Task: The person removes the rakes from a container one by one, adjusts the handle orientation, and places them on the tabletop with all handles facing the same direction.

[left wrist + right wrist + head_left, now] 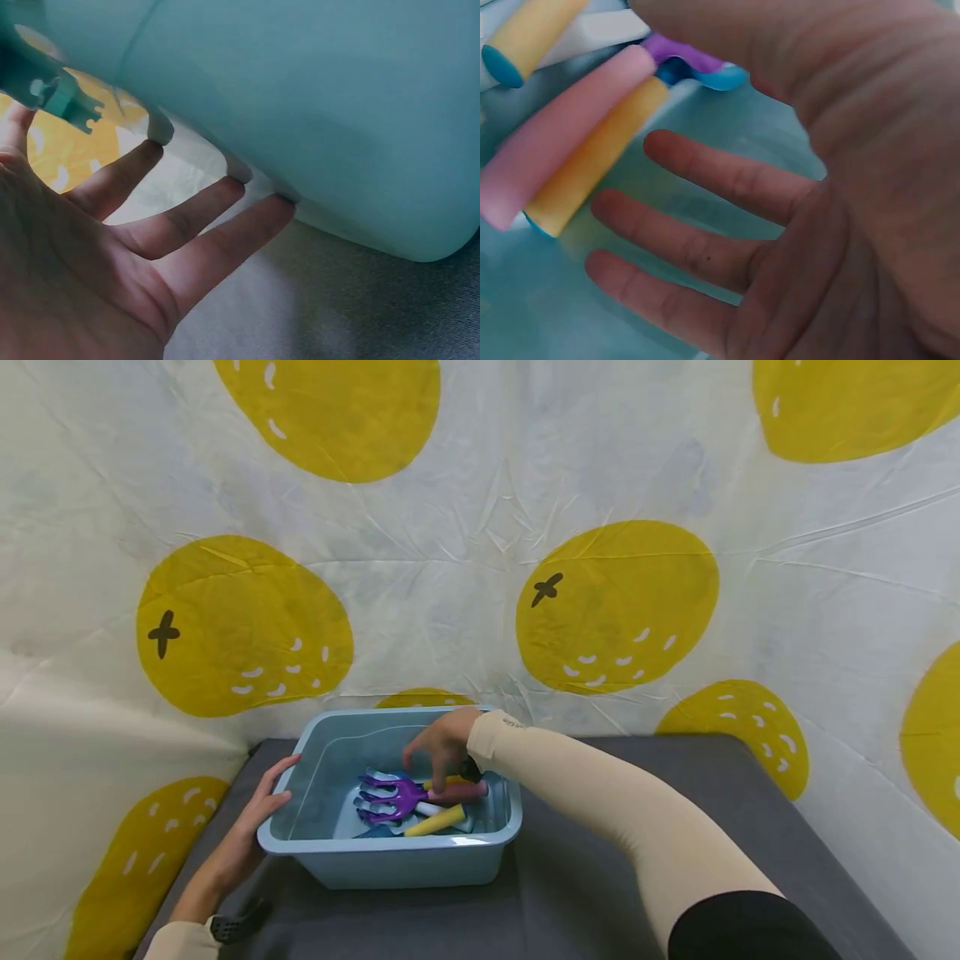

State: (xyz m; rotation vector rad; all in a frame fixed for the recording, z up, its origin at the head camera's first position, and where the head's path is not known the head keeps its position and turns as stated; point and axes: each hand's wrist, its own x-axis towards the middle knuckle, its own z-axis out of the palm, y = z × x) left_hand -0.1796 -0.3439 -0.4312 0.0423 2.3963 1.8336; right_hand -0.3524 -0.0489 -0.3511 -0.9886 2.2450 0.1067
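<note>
Purple fork [396,800], pink handle [450,792]: lies inside light-blue basin [405,866], prongs toward left wall, on top of other tools. Directly beside pink handle, one yellow handle [604,157] with blue end. Nearer front wall, second yellow handle [433,822], laid slantwise across white handle [604,30]. Beneath fork, blue tool heads [378,832], partly covered; cannot tell number or shape.

Right hand [444,742]: reaches over far rim area down into basin, just above handles. Fingers apart and extended in right wrist view; cannot tell about contact between thumb and pink handle. Thumb tip cut off by top edge of same view.

Left hand [251,814]: at left side of basin, fingers spread, tips against outer wall and rim.

In the way: cream sleeve [585,785] across right part of basin and grey surface [600,877]; dark piece [470,768] under right wrist, hard to make out. Black upper sleeve [750,927], cut off at bottom edge. Dark wristband [227,929] at left wrist. Teal notched piece [67,101], upper left of left wrist view, cut off, unidentified. Behind everything, creased white cloth [450,627] printed with yellow fruit.
</note>
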